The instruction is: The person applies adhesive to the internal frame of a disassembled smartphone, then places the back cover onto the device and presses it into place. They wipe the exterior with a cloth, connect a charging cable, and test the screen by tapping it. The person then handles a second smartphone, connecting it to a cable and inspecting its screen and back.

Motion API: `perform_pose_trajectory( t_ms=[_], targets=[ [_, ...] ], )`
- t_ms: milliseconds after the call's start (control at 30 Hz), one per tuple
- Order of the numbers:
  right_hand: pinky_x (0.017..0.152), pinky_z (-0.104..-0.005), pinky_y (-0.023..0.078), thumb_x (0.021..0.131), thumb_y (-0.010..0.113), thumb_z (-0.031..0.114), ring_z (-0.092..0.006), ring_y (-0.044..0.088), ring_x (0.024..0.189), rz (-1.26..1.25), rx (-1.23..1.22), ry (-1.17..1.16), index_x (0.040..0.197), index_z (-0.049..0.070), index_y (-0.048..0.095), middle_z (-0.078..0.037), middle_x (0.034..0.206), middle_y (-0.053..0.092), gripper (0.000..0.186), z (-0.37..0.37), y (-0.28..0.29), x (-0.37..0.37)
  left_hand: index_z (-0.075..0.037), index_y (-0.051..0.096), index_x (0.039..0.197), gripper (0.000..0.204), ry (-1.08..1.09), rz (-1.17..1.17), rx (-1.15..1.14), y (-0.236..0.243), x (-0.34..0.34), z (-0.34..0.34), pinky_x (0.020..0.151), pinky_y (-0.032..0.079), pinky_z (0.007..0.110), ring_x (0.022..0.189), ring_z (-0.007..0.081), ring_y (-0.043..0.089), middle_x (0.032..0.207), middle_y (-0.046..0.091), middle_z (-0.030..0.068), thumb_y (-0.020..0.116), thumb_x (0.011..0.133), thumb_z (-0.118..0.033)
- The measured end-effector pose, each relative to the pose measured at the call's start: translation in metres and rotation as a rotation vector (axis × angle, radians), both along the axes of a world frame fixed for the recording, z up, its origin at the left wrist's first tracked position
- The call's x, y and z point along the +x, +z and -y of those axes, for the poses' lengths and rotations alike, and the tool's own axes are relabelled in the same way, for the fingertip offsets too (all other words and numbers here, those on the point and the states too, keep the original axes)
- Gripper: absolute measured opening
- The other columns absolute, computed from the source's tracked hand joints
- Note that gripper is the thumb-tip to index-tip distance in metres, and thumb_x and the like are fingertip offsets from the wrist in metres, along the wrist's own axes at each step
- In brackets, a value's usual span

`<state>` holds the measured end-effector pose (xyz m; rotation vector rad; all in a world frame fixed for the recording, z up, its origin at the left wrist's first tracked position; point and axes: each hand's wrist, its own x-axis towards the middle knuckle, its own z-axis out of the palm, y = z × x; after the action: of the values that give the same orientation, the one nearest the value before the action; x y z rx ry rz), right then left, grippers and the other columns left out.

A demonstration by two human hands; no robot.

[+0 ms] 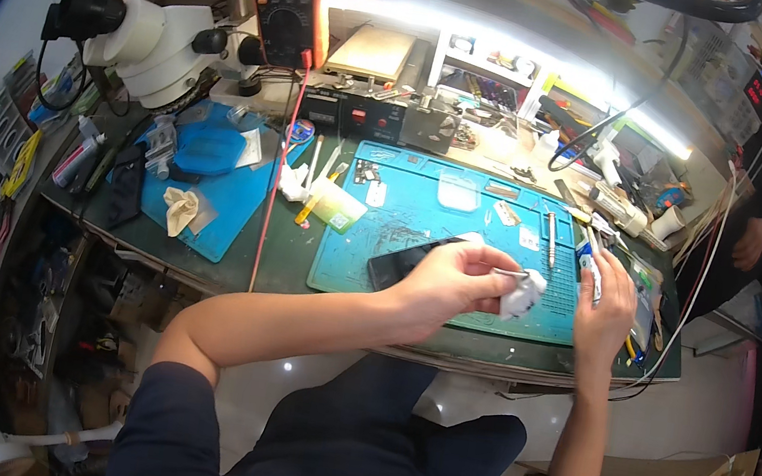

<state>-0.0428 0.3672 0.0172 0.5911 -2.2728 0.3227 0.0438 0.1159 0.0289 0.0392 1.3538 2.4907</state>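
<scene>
My left hand (455, 285) is closed in a pinch on a crumpled white wad (522, 297), tissue or cotton by its look. It hangs above the front part of the blue work mat (338, 266). Below that hand and partly hidden by it lies a dark phone-shaped slab (389, 269). Farther right, my right hand (606, 309) is wrapped round a small white and blue tube or bottle (590, 267), whose lower part the fingers cover. A slim pen-like tool (551, 240) rests on the mat between the two hands.
Behind the mat stands a black power unit (359, 118), with an orange multimeter (286, 15) above it. A white microscope (159, 46) occupies the back left. A red cable (275, 184) runs down the bench. At the right stands another person, whose hand (750, 243) shows.
</scene>
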Motion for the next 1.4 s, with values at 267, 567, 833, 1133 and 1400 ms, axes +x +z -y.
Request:
perform_pose_trajectory(
  t_ms=[267, 567, 833, 1133, 1400],
  targets=[
    [0.064, -0.0286, 0.054, 0.084, 0.077, 0.006, -0.0174, 0.067, 0.078, 0.305, -0.522, 0.510, 0.104, 0.005, 0.072, -0.008, 0.097, 0.068, 0.021, 0.087, 0.022, 0.062, 0.000, 0.060, 0.115, 0.022, 0.146, -0.062, 0.065, -0.002, 0.007, 0.005, 0.098, 0.053, 0.033, 0.107, 0.0164, 0.064, 0.112, 0.065, 0.0094, 0.067, 0.097, -0.011],
    [0.072, -0.0349, 0.055, 0.083, 0.074, 0.003, -0.0270, 0.068, 0.087, -0.053, -0.351, 0.455, 0.101, 0.005, 0.071, -0.009, 0.100, 0.070, 0.018, 0.098, 0.018, 0.063, 0.004, 0.052, 0.136, 0.038, 0.106, -0.002, 0.091, 0.009, 0.017, 0.006, 0.104, 0.049, 0.035, 0.118, 0.0185, 0.060, 0.127, 0.062, 0.0125, 0.056, 0.101, -0.010],
    [0.074, -0.0341, 0.056, 0.083, 0.072, -0.002, -0.0273, 0.070, 0.086, 0.321, -0.390, 0.538, 0.097, 0.002, 0.072, -0.011, 0.095, 0.071, 0.015, 0.092, 0.019, 0.079, -0.003, 0.053, 0.141, 0.040, -0.062, 0.020, -0.149, 0.011, 0.057, 0.042, 0.101, 0.047, 0.031, 0.120, 0.0128, 0.055, 0.130, 0.060, 0.0059, 0.055, 0.103, -0.016],
    [0.070, -0.0287, 0.054, 0.084, 0.071, -0.008, -0.0185, 0.067, 0.080, 0.394, -0.515, 0.485, 0.097, -0.001, 0.071, -0.011, 0.095, 0.070, 0.015, 0.084, 0.000, 0.079, -0.001, 0.071, 0.104, 0.037, 0.641, -0.282, -0.714, 0.012, 0.156, 0.181, 0.042, 0.031, 0.019, 0.047, 0.0017, 0.045, 0.061, 0.056, -0.0026, 0.047, 0.108, -0.028],
    [0.074, -0.0292, 0.055, 0.085, 0.068, -0.008, -0.0198, 0.067, 0.085, 0.394, -0.549, 0.445, 0.098, -0.001, 0.071, -0.011, 0.097, 0.070, 0.015, 0.076, -0.009, 0.070, -0.002, 0.051, 0.136, 0.037, 1.750, -0.375, -1.411, -0.029, 0.200, 0.379, 0.093, 0.048, 0.029, 0.106, 0.0157, 0.059, 0.128, 0.058, 0.0108, 0.055, 0.099, -0.002]
  ],
)
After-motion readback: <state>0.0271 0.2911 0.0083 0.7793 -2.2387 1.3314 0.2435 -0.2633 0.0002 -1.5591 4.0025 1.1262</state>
